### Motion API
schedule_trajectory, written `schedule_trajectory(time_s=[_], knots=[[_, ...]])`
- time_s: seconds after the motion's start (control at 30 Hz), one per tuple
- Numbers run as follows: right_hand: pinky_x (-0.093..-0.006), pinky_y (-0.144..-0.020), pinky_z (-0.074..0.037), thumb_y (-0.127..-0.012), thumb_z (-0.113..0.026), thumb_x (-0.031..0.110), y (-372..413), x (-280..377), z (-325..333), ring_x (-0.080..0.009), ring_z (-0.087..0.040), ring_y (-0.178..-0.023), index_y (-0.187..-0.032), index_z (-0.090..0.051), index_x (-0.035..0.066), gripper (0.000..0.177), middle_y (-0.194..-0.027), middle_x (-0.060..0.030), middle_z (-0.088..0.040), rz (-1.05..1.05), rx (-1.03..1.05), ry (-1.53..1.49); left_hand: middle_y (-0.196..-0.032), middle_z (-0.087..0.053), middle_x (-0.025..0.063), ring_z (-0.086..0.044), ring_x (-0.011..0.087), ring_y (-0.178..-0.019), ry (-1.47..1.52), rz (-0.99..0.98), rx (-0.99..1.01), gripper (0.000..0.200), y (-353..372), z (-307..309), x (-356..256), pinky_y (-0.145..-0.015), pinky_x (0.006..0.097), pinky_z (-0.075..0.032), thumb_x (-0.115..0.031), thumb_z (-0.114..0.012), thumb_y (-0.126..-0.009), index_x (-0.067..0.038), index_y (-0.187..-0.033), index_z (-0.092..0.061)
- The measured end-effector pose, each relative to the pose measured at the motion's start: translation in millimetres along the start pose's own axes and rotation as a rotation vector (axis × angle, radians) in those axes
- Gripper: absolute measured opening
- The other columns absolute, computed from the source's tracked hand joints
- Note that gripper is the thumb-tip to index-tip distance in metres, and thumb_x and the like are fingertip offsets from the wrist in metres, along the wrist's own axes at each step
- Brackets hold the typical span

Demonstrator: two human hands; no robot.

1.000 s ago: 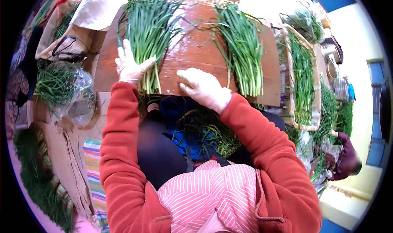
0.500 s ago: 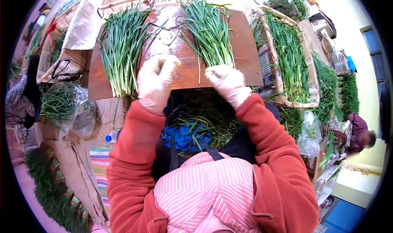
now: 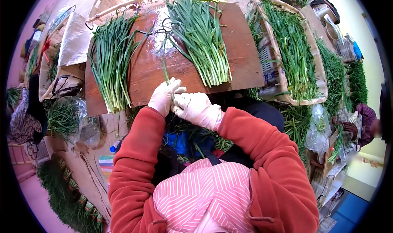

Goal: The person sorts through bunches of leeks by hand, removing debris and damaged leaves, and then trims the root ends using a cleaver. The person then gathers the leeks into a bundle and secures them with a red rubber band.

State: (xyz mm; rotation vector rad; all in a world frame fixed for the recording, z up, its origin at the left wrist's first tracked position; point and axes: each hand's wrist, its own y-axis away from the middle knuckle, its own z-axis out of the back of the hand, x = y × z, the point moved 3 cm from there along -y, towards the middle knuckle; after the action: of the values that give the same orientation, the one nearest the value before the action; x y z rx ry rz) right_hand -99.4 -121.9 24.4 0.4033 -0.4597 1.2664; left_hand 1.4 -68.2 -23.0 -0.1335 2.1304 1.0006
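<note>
Both my hands wear pale gloves and meet at the front edge of the brown board [image 3: 147, 79]. My left hand [image 3: 164, 97] is closed on a thin green stalk [image 3: 165, 71], whose leaves point up over the board. Against it, my right hand [image 3: 197, 109] has its fingers pressed together; what they hold, if anything, is hidden. One pile of green stalks [image 3: 112, 61] lies on the board's left part, pale ends toward me. A second pile [image 3: 200, 40] rests right of the middle, its pale ends just beyond my right hand.
A crate [image 3: 322, 94] full of long greens stands to the right. Behind the board is another crate [image 3: 137, 1]. Plastic bags [image 3: 318, 128] lie at right, bundled greens [image 3: 67, 188] at lower left. People are at the far right [image 3: 367, 124] and far left [image 3: 26, 114].
My right hand has left the right pile and come across to my left hand. A stalk now shows in my left hand. The view has shifted slightly.
</note>
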Motion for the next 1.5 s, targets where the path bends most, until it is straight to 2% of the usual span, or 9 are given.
schedule_trajectory(time_s=[0.07, 0.2, 0.33, 0.73, 0.93, 1.13, 1.33, 1.4, 1.5], knots=[[-0.0378, -0.059, -0.049, -0.080, -0.056, 0.028, 5.0, -1.5, 16.4, -0.0270, -0.061, -0.066, -0.081, -0.060, 0.011, 0.017, -0.072, -0.0099, -0.061, 0.026, 0.046, -0.003, -0.066, -0.050, -0.0012, -0.047, 0.0114, -0.056, 0.083, 0.028, 0.145, 0.033, 1.9, 0.2, -6.2, -0.055, 0.0262, -0.042, -0.023, -0.055, -0.087, 0.000, -0.111, -0.051], [-0.0343, -0.052, -0.045, -0.082, -0.055, 0.027, 12.5, -27.0, 81.1, -0.0253, -0.056, -0.060, -0.068, -0.053, 0.010, 0.022, -0.062, -0.0072, -0.053, 0.073, -0.709, 0.048, -0.050, -0.029, -0.0085, -0.030, 0.0039, -0.042, 0.255, -0.460, 0.100, 0.033, 23.9, -10.4, -55.1, -0.046, 0.0228, -0.034, -0.024, -0.048, -0.091, 0.001, -0.112, -0.053], [-0.0357, -0.058, -0.044, -0.075, -0.064, 0.038, 16.5, -62.5, 81.3, -0.0261, -0.056, -0.064, -0.069, -0.055, 0.008, 0.031, -0.068, -0.0085, -0.055, -0.321, -0.474, 0.223, -0.049, -0.025, -0.0081, -0.027, 0.0056, -0.041, 0.234, -0.363, 0.065, 0.033, 19.8, -4.9, -50.9, -0.047, 0.0234, -0.033, -0.023, -0.048, -0.090, -0.001, -0.115, -0.053], [-0.0378, -0.064, -0.046, -0.075, -0.062, 0.039, 18.6, -80.7, 65.7, -0.0288, -0.058, -0.072, -0.085, -0.055, 0.009, 0.033, -0.082, -0.0101, -0.058, -0.463, -0.302, 0.277, -0.058, -0.043, -0.0057, -0.043, 0.0080, -0.054, 0.157, -0.114, 0.196, 0.043, 15.1, -11.9, -20.1, -0.059, 0.0260, -0.042, -0.026, -0.050, -0.088, -0.001, -0.122, -0.047], [-0.0387, -0.062, -0.046, -0.077, -0.061, 0.035, 12.9, -68.2, 63.2, -0.0293, -0.058, -0.068, -0.076, -0.057, 0.009, 0.026, -0.073, -0.0101, -0.057, -0.407, -0.345, 0.198, -0.066, -0.047, -0.0037, -0.046, 0.0089, -0.058, 0.105, -0.126, 0.214, 0.043, 14.5, -13.5, -17.2, -0.063, 0.0266, -0.044, -0.027, -0.050, -0.089, -0.001, -0.122, -0.046], [-0.0335, -0.055, -0.047, -0.077, -0.060, 0.021, 13.6, -18.0, 43.0, -0.0247, -0.058, -0.062, -0.079, -0.056, 0.009, 0.013, -0.071, -0.0077, -0.057, 0.013, -0.431, 0.104, -0.101, -0.059, 0.0057, -0.057, 0.0159, -0.087, 0.193, -0.044, 0.328, 0.046, 10.2, -27.0, -5.9, -0.077, 0.0320, -0.047, -0.032, -0.056, -0.086, -0.005, -0.122, -0.046], [-0.0303, -0.064, -0.048, -0.079, -0.062, 0.032, 11.1, -6.5, 48.9, -0.0244, -0.060, -0.075, -0.086, -0.061, 0.008, 0.025, -0.079, -0.0106, -0.060, 0.072, -0.124, -0.307, -0.073, -0.054, -0.0018, -0.056, 0.0131, -0.073, 0.376, -0.220, 0.285, 0.045, 13.3, -13.0, -27.7, -0.070, 0.0302, -0.047, -0.023, -0.056, -0.087, -0.001, -0.124, -0.043], [-0.0267, -0.072, -0.047, -0.082, -0.062, 0.028, 8.5, -14.5, 71.5, -0.0205, -0.061, -0.081, -0.092, -0.063, 0.006, 0.024, -0.086, -0.0105, -0.063, 0.108, -0.364, -0.456, -0.057, -0.031, -0.0066, -0.037, 0.0058, -0.049, 0.484, -0.380, 0.139, 0.041, 24.6, -11.0, -60.1, -0.055, 0.0246, -0.041, -0.020, -0.047, -0.092, -0.003, -0.128, -0.040], [-0.0250, -0.072, -0.047, -0.084, -0.061, 0.019, 7.4, -43.5, 87.9, -0.0130, -0.060, -0.078, -0.093, -0.064, 0.003, 0.019, -0.087, -0.0071, -0.064, -0.152, -0.576, -0.591, -0.052, -0.017, -0.0076, -0.021, 0.0031, -0.042, 0.626, -0.403, 0.398, 0.037, 19.6, 8.6, -65.2, -0.045, 0.0200, -0.025, -0.020, -0.042, -0.095, -0.003, -0.128, -0.040]])
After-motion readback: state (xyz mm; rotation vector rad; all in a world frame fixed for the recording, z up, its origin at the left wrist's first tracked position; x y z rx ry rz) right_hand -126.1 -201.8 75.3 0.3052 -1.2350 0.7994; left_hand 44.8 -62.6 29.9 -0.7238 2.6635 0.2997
